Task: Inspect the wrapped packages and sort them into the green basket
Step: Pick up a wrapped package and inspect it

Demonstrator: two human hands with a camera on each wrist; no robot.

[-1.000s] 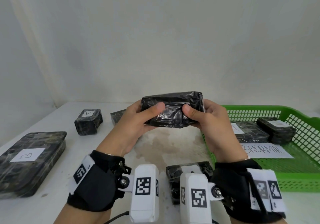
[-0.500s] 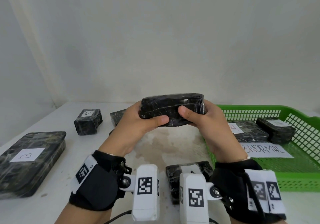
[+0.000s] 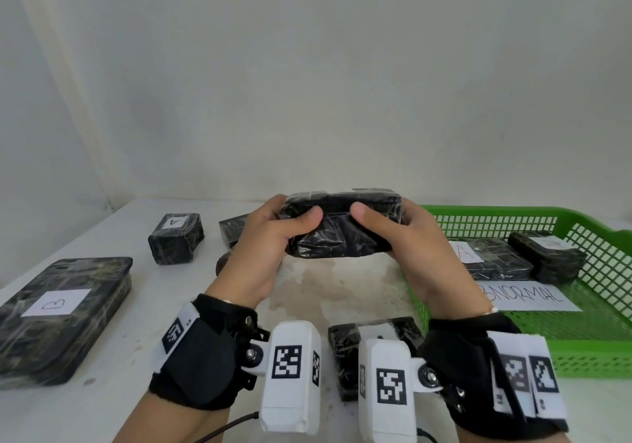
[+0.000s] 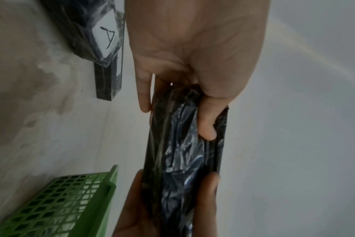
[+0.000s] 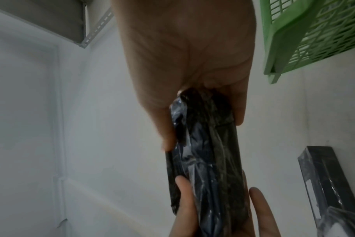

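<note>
Above the middle of the counter (image 3: pixel 342 288), clear of its surface: one wrapped package (image 3: pixel 342 227), black glossy film, held level between both of your hands. Your left hand (image 3: pixel 270 247) grips its left end, thumb on the near face and fingers curled behind; your right hand (image 3: pixel 410 247) grips the right end the same way. No label shows on the faces turned toward you. Judged step: inspection in hand, not yet sorted.

In the green basket (image 3: pixel 581 350), at your right: two dark wrapped packages lying side by side at the far end, one with a white label marked A (image 3: pixel 489 261), the other with a pale label (image 3: pixel 547 254) too small to read. A paper sheet reading ABNORMAL, its first letter hidden behind your right hand (image 3: pixel 533 297), lies on the basket floor just in front of them. Count sorted, as far as can be seen: two.

On the counter, left to sort:
- small block labelled A (image 3: pixel 176 242), far left;
- large flat package labelled B (image 3: pixel 61 316), near left edge;
- one dark package (image 3: pixel 236 232) partly hidden behind your left hand, with a further dark shape just below it that cannot be made out;
- one package (image 3: pixel 345 353) close to you, between your wrists, largely covered by the wrist cameras.

Judged progress: well short of half, with four or more still out, plus the one you hold.
</note>
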